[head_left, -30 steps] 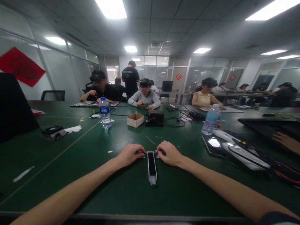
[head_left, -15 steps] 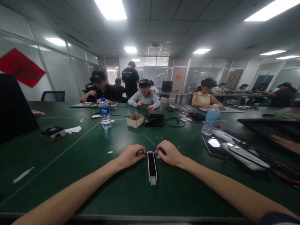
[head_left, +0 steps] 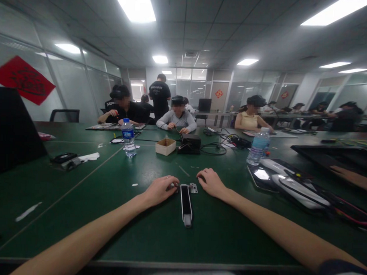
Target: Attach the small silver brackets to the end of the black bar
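Observation:
A long, narrow piece with a black face and a silver-white rim (head_left: 186, 205) lies on the green table in front of me, pointing away. At its far end, a small metal bracket plate with holes (head_left: 194, 188) sticks out on the right side. A matching bit of metal shows on the left, mostly covered by my left hand (head_left: 161, 191), whose thumb and fingers close around it. My right hand (head_left: 211, 182) rests just beyond the right plate, apart from it, its fingers loosely bent and holding nothing.
A bottle (head_left: 129, 139) stands ahead left, another bottle (head_left: 257, 147) to the right. Between them are a small open box (head_left: 165, 147) and a black device (head_left: 189, 144). White devices with cables (head_left: 300, 191) lie at right. People sit across the table.
My right hand has let go of the right bracket plate and drawn a little to the right and away, so the plate now shows. My left hand has stayed nearly in place.

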Demonstrator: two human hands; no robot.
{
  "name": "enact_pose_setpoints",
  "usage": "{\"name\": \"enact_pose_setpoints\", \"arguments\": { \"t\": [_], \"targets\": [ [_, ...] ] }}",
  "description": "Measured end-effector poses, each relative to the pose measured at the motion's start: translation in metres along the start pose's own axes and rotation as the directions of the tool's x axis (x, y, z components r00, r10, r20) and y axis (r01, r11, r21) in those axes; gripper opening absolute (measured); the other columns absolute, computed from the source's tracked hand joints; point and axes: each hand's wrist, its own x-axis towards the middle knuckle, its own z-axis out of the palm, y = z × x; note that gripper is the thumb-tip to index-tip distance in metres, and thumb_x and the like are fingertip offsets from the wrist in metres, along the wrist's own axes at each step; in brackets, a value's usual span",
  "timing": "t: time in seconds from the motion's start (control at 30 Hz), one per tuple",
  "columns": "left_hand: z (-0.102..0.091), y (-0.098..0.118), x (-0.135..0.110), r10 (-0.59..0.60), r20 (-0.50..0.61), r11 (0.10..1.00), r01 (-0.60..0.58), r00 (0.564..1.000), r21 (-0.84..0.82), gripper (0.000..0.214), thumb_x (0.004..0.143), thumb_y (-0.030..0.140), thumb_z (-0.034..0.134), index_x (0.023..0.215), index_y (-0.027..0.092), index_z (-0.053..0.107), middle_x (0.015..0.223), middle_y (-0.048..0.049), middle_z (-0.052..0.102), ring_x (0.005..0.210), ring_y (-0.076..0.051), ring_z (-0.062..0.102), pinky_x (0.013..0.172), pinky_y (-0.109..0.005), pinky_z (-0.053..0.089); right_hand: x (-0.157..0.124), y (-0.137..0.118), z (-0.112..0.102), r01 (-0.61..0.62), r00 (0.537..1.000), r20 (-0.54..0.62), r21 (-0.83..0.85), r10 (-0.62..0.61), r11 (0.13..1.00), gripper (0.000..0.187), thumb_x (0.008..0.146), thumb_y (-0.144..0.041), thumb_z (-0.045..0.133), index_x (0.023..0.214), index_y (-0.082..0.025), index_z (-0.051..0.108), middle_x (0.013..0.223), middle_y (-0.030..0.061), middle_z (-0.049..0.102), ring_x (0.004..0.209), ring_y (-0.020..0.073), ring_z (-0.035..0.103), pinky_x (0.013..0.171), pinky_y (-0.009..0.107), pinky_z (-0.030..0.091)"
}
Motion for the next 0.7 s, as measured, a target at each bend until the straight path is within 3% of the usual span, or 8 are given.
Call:
{"name": "enact_pose_setpoints", "arguments": {
  "t": [0.27, 0.43, 0.7],
  "targets": [
    [-0.002, 0.002, 0.000, -0.008, 0.019, 1.000, 0.008, 1.000, 0.024, 0.019, 0.089, 0.017, 0.056, 0.108, 0.022, 0.060, 0.098, -0.0004, 0.065, 0.077, -0.014, 0.060, 0.070, -0.025, 0.046, -0.004, -0.011, -0.006, 0.175, 0.980, -0.120, 0.171, -0.156, 0.970, 0.010, 0.085, -0.011, 0.055, 0.087, -0.017, 0.063, 0.087, 0.0063, 0.064, 0.085, 0.0194, 0.057, 0.076, 0.033, 0.047],
    [0.001, -0.002, 0.001, 0.006, 0.008, 0.999, -0.006, 1.000, 0.037, 0.018, 0.091, 0.019, 0.056, 0.108, 0.022, 0.060, 0.097, -0.0003, 0.065, 0.077, -0.014, 0.060, 0.070, -0.025, 0.046, -0.010, -0.022, -0.012, 0.306, 0.952, -0.099, 0.246, -0.290, 0.920, 0.012, 0.077, -0.006, 0.056, 0.083, -0.017, 0.060, 0.083, 0.0044, 0.062, 0.078, 0.0169, 0.057, 0.070, 0.029, 0.048],
    [0.000, 0.001, 0.000, -0.001, 0.016, 0.999, 0.000, 1.000, 0.042, 0.018, 0.090, 0.018, 0.056, 0.107, 0.021, 0.060, 0.096, -0.0008, 0.065, 0.077, -0.015, 0.061, 0.071, -0.025, 0.046, -0.010, -0.022, -0.010, 0.283, 0.959, -0.064, 0.291, -0.277, 0.914, 0.013, 0.077, -0.011, 0.060, 0.088, -0.017, 0.060, 0.082, 0.0029, 0.061, 0.072, 0.0147, 0.056, 0.066, 0.027, 0.047]
  ]
}}
